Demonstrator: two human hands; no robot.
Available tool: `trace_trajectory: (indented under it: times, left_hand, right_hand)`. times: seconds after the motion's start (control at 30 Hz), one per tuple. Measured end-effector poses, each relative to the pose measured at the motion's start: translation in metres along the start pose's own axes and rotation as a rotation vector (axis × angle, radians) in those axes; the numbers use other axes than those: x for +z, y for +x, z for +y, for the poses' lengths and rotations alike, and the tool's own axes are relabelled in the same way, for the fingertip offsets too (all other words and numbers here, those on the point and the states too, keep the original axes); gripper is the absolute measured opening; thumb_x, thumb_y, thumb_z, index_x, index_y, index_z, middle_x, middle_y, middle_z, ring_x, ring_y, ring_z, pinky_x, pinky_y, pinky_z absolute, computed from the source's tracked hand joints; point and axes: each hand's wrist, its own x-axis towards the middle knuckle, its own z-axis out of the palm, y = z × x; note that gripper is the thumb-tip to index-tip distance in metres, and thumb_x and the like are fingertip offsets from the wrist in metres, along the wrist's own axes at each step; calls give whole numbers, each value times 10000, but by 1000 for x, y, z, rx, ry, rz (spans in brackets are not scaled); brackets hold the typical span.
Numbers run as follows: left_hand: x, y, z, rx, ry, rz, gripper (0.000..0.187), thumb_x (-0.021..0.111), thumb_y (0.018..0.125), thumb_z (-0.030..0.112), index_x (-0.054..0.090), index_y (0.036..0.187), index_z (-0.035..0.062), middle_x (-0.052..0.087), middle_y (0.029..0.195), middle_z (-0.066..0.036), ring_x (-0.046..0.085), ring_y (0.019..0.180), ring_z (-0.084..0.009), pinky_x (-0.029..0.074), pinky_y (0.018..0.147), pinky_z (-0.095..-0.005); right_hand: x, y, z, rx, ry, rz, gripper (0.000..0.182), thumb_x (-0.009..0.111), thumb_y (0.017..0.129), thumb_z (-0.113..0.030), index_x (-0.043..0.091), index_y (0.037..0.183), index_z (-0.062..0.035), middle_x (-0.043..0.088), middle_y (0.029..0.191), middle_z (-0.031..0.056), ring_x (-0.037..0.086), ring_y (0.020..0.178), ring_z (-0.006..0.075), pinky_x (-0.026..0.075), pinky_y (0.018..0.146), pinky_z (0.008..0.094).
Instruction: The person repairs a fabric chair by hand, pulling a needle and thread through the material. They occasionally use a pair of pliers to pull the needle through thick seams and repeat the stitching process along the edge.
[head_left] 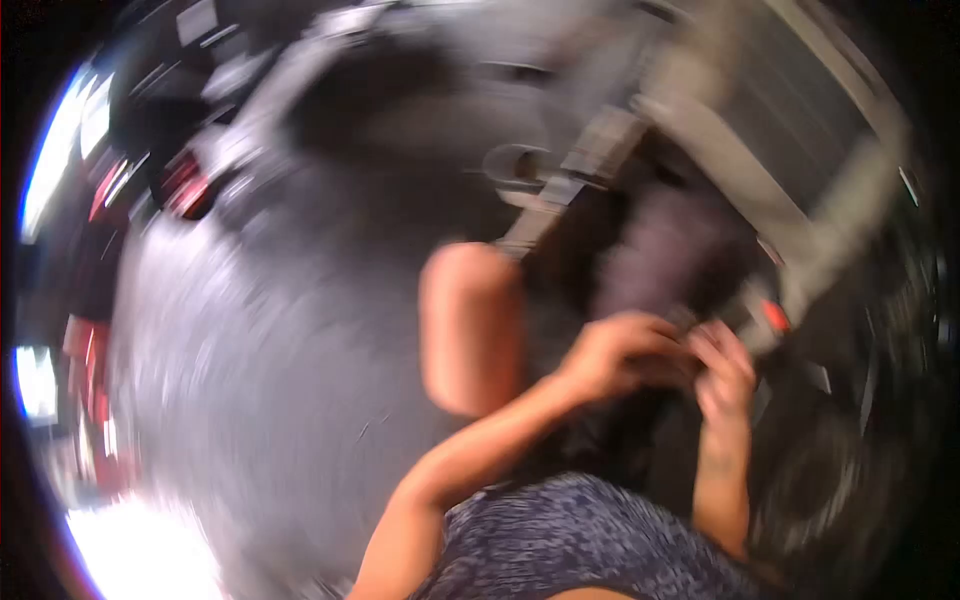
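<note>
My left hand (622, 355) is closed, its fingers curled toward my right hand. My right hand (722, 372) meets it from the other side, fingers bent and pressed together. Motion blur and the fingers themselves hide whatever is between the two hands. Just beyond the right hand sits a pale fitting with a small orange-red piece (775, 316). A blurred purplish-grey surface (665, 250) lies behind both hands. Left of my left forearm, a rounded skin-toned shape (471, 330) looks like a bent knee.
A large beige frame with a grey panel (780, 110) stands at the upper right. A pale bar (545, 205) with a ring-like piece (517, 165) runs toward it. Grey floor (270, 370) spreads left. Red objects (90, 365) stand at the far left, blurred.
</note>
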Motion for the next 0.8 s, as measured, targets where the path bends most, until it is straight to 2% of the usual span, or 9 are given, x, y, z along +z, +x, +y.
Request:
trace_trajectory:
  times: [0.03,0.1,0.17,0.27,0.37,0.5,0.7,0.8]
  left_hand:
    - [-4,-2,1,-33,-13,-40,465,742,652,-8,741,1101,109,685,1187,-109,654,1108,-309,528,950,-394]
    - [-7,5,3,-21,-93,38,346,740,715,-99,760,1021,63,706,1120,-99,686,1049,-251,550,915,-352]
    - [-10,3,-6,-35,-124,61,273,756,736,-68,761,992,27,708,1121,-122,678,1058,-243,526,931,-350]
    - [5,-1,-7,-39,-143,69,264,743,749,-83,760,993,18,705,1119,-127,671,1069,-239,513,941,-338]
    - [3,2,-7,33,-102,50,260,769,756,-81,758,999,12,702,1118,-119,690,1037,-230,543,913,-326]
    - [4,2,-5,-45,-106,37,255,727,747,-91,760,977,13,710,1127,-128,676,1059,-239,515,938,-337]
    - [5,0,-6,-32,-102,51,264,723,749,-92,761,989,12,711,1127,-133,677,1057,-234,515,945,-340]
    - [1,3,1,1,-33,43,270,751,750,-96,761,998,11,708,1115,-110,691,1033,-222,547,904,-323]
  right_hand:
    - [-5,2,5,-71,-30,-106,98,680,874,-48,642,955,-7,681,948,79,645,916,170,504,835,292]
    - [5,4,10,-108,-27,-67,98,706,877,-70,635,921,-17,692,867,74,662,836,163,517,813,293]
    - [14,4,10,-22,69,-43,91,709,885,-39,621,903,-26,698,868,82,676,824,160,540,805,293]
    - [3,0,10,-55,137,-96,104,707,885,-2,607,890,-29,700,868,82,687,813,158,557,804,289]
    - [3,-1,10,-45,131,-109,108,703,883,12,604,882,-31,701,869,81,688,809,157,563,799,291]
    - [2,-3,6,27,110,-92,122,723,872,-1,607,883,-35,703,867,77,687,809,156,564,795,292]
    - [1,-2,9,-30,41,-108,109,731,875,-22,625,897,-31,710,877,80,684,808,149,562,787,290]
    - [2,-2,-9,18,-105,-165,80,707,911,-70,659,942,-15,713,899,72,671,823,131,542,785,272]
